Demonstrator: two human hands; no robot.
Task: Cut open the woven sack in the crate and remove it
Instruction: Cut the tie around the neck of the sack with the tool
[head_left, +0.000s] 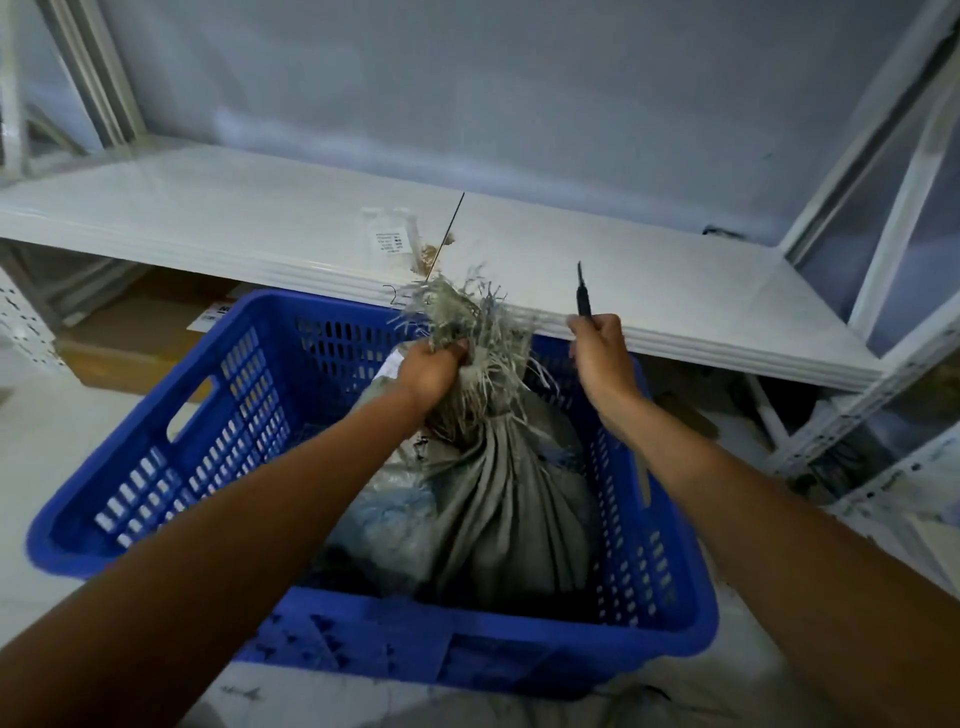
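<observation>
Gripping the frayed neck of the sack (498, 499), the left hand (434, 371) was closed tight around the bunched weave. The sack stood below that hand in the crate (171, 467), its loose strands spilling above the fingers. Just right of it, the right hand (602, 358) was fisted on a knife (583, 296), blade pointing up.

Label (390, 242) print unreadable (too small, blurred).
</observation>
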